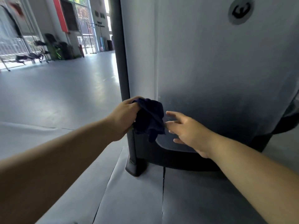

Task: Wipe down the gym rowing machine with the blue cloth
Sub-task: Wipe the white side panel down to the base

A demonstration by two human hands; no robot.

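Note:
The rowing machine's tall grey housing (218, 70) fills the right half of the head view, with a dark upright post (120, 62) along its left edge and a black base below. My left hand (125, 118) grips a bunched dark blue cloth (149, 119) against the lower part of the post and housing. My right hand (187, 128) hovers just right of the cloth with its fingers spread and straight, the fingertips close to the cloth's edge. A round logo badge (240, 11) sits high on the housing.
The post's black foot (135, 167) stands on grey floor mats with seams. A wide grey floor (64, 88) stretches to the left. Far back left are exercise equipment (30, 56), railings and bright windows. A dark curved part (289, 117) juts from the housing's right side.

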